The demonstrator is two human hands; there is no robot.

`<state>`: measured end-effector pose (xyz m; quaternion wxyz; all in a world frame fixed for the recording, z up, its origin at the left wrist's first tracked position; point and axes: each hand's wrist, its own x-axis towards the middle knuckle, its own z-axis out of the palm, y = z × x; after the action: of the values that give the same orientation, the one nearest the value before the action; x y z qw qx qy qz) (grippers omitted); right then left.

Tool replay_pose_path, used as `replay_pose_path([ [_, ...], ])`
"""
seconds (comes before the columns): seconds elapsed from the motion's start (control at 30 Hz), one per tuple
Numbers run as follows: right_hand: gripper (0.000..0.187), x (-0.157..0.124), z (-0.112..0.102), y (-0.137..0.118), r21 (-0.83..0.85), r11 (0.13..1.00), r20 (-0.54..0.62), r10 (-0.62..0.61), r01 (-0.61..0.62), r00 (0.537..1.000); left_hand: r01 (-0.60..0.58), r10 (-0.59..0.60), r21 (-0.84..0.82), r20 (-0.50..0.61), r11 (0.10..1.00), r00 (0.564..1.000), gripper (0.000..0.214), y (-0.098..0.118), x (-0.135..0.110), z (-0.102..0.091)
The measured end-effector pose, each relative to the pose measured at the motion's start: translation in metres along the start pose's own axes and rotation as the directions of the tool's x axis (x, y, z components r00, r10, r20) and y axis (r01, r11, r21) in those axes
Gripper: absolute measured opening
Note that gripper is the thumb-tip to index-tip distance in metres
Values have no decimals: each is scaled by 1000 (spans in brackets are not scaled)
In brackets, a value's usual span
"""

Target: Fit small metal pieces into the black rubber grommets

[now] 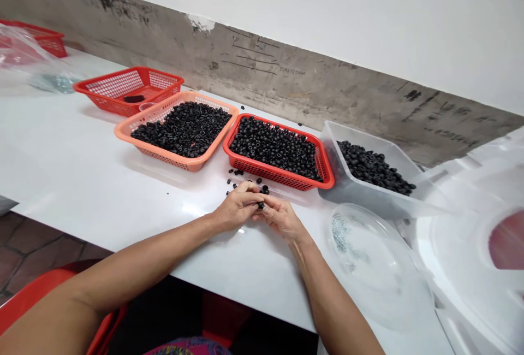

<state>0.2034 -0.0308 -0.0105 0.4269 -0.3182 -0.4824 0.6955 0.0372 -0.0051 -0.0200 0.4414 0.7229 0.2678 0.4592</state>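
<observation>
My left hand (236, 206) and my right hand (280, 218) meet at the fingertips over the white table (82, 180). Between them they pinch a small black rubber ring (261, 205). Several loose black rings (241, 177) lie just beyond my left fingers. Directly ahead, a red plastic basket (282, 182) is heaped with similar rings. To its left stands a salmon-coloured basket (176, 159), also full of them. A clear plastic box (347, 194) to the right holds more.
A red mesh basket (126, 84) with a few dark pieces stands at the back left, beyond it a plastic bag (24, 54) and another red basket (49, 38). A clear round dish (368, 256) with small metal bits sits right of my right arm. A stained wall (245, 65) runs behind the table.
</observation>
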Motion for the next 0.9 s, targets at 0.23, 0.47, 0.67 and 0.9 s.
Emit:
replay_pose_path([
  [0.23, 32, -3, 6, 0, -160, 987, -42, -37, 30, 998, 300, -301, -387, 60, 872, 952, 38, 8, 1, 9],
  [0.47, 24, -4, 21, -1, -421, 900, -50, -150, 115, 987, 247, -230, -64, 199, 967, 952, 54, 7, -3, 5],
  [0.67, 17, -4, 25, 0, -503, 864, -129, -120, 39, 984, 326, -262, -199, 293, 924, 920, 49, 1, -2, 4],
  [0.9, 14, 1, 31, 4, -467, 883, -264, -78, -56, 961, 364, -263, -298, 329, 882, 907, 54, -5, 0, 6],
])
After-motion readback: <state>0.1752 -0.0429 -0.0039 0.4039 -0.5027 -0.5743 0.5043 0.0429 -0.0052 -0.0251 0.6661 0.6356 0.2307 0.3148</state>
